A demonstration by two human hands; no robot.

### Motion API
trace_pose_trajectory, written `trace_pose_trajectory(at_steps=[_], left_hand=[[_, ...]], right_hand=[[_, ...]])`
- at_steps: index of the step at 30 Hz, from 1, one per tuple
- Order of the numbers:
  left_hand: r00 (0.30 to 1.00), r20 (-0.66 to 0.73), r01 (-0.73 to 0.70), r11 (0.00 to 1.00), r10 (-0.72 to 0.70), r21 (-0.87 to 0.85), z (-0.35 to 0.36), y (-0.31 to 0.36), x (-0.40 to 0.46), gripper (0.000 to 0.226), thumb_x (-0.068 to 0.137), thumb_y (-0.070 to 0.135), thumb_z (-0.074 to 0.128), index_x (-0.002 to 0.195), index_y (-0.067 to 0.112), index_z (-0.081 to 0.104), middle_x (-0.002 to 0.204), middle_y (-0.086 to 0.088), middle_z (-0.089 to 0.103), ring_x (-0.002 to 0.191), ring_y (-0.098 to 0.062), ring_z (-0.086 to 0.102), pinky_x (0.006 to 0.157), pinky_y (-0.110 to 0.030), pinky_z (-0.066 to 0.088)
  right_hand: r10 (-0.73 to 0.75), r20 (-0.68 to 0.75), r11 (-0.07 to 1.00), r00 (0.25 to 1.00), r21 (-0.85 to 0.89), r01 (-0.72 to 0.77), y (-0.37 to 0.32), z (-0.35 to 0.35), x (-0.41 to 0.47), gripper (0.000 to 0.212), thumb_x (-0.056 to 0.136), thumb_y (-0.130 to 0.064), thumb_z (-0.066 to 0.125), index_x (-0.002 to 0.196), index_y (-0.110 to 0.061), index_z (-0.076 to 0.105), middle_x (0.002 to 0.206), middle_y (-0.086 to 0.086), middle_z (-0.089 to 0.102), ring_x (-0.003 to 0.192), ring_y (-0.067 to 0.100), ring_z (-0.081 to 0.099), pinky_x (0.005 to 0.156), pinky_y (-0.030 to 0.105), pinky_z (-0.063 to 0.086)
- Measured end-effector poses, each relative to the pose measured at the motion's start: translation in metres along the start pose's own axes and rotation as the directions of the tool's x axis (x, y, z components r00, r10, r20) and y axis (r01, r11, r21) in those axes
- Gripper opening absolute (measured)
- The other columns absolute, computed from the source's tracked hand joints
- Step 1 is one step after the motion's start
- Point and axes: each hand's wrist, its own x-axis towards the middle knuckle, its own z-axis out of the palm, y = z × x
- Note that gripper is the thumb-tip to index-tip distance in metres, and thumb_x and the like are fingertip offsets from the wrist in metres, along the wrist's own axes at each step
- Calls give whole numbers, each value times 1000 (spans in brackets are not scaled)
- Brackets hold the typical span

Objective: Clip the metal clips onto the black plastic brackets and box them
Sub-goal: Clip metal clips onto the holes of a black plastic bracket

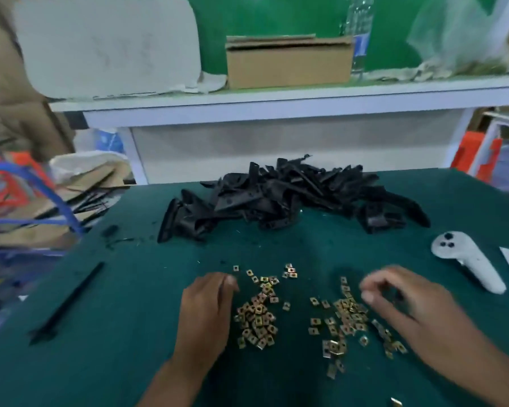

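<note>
Two bare hands were seen lowered over small brass-coloured metal clips [257,315] scattered in two loose groups on a green table [115,362]. The left hand [206,309] was laid palm down beside the left group with fingers loosely curled, nothing visibly held; the right hand [406,301] was blurred, so its grip could not be told. A heap of black brackets [276,195] was piled behind, and a cardboard box [288,64] was set on a shelf beyond.

Small workshop bench — green mat [130,333], heaped black brackets [291,195], loose metal clips [257,318], cardboard box [288,67]
</note>
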Motion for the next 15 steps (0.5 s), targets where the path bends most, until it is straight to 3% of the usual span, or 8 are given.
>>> trace_pose_trajectory(at_steps=[3, 7, 10, 13, 15], left_hand=[[979, -82, 179, 979, -188, -99, 8, -20, 2, 40, 100, 52, 32, 81, 36, 64, 82, 17, 67, 83, 0, 63, 72, -29, 47], [978, -68, 186, 974, -196, -128, 11, -20, 4, 46, 99, 58, 29, 81, 33, 63, 79, 13, 66, 81, -1, 60, 67, -26, 45], [976, -35, 208, 970, -214, -129, 10, -19, 8, 48, 91, 62, 26, 79, 30, 61, 77, 8, 64, 76, -5, 59, 67, -26, 44], [976, -26, 211, 967, -217, -145, 10, -21, 11, 51, 90, 64, 26, 79, 29, 60, 76, 8, 63, 77, -4, 58, 70, -29, 45], [979, -19, 199, 970, -204, -142, 11, -22, 10, 51, 91, 64, 25, 80, 28, 60, 77, 8, 63, 78, -6, 58, 73, -34, 47]], right_hand=[[6, 113, 1000, 994, 14, -8, -22, 45, 104, 11, 101, -44, 56, 112, -41, 57, 117, -26, 53, 112, -2, 53, 91, 9, 36], [144, 208, 989, 967, -11, -145, -21, 103, 213, 55, 99, -34, 64, 148, -25, 39, 150, 6, 33, 140, 27, 31, 110, 39, 33], [294, 199, 956, 935, -67, -286, -15, 131, 261, 78, 98, -38, 65, 159, -18, 20, 160, 11, 21, 148, 35, 20, 116, 50, 31], [357, 127, 899, 925, -315, -304, -10, 144, 273, 62, 99, -38, 64, 149, -14, 35, 151, 16, 33, 137, 37, 34, 110, 48, 35], [293, 78, 865, 953, -448, -229, -8, 144, 265, 47, 102, -35, 60, 138, -12, 43, 140, 17, 42, 126, 35, 44, 102, 44, 41]])
